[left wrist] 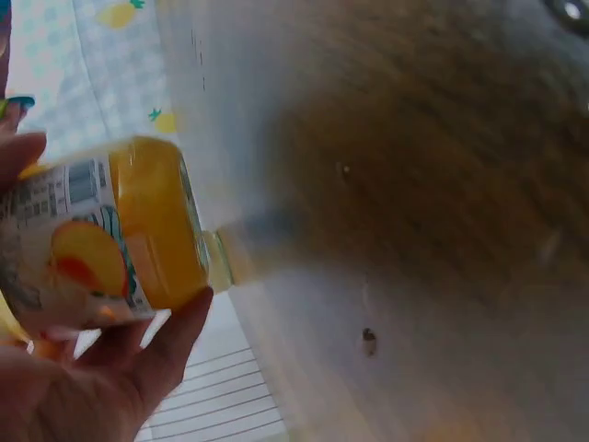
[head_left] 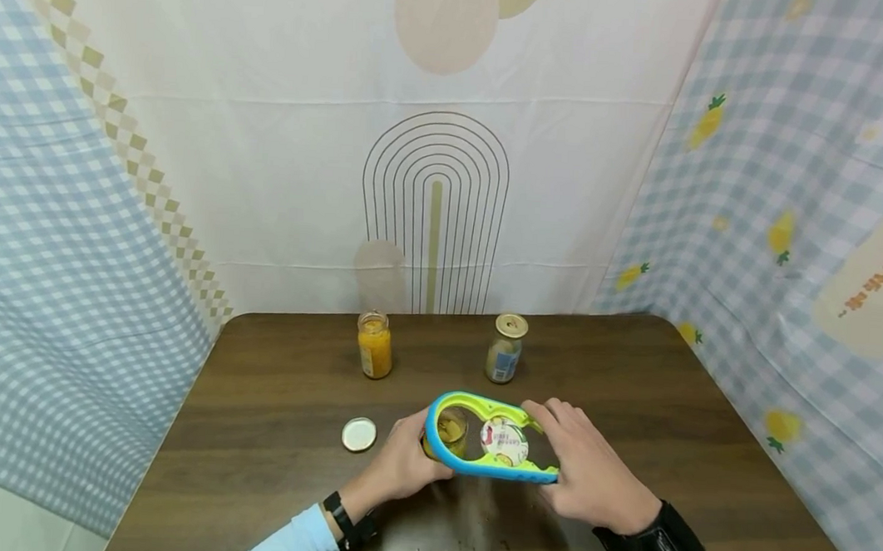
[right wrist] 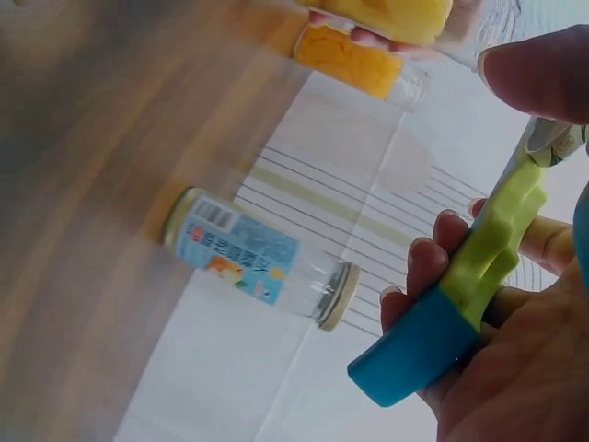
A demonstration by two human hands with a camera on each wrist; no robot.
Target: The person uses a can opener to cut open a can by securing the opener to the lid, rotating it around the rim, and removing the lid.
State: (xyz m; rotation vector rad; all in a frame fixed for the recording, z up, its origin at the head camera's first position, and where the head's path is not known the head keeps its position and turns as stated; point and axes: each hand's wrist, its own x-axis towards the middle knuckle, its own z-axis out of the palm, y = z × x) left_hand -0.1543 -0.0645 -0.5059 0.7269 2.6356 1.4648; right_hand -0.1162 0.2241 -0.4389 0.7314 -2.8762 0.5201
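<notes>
My left hand (head_left: 405, 461) grips a glass jar of yellow fruit (left wrist: 156, 221), whose label shows a peach. From above, part of the jar shows through the large ring of a blue and green jar opener (head_left: 502, 473). The opener's other end is held by my right hand (head_left: 596, 475). A printed white lid (head_left: 504, 439) sits within the opener's middle opening, apart from the jar's mouth. In the right wrist view, my right thumb is beside this lid (right wrist: 557, 140) and the fingers curl round the opener.
On the dark wooden table (head_left: 273, 483), a white lid (head_left: 359, 434) lies left of my hands. Behind stand an open jar of orange fruit (head_left: 374, 351) and a jar with a gold lid (head_left: 505, 358). Cloth hangings (head_left: 303, 193) enclose the table's back and sides.
</notes>
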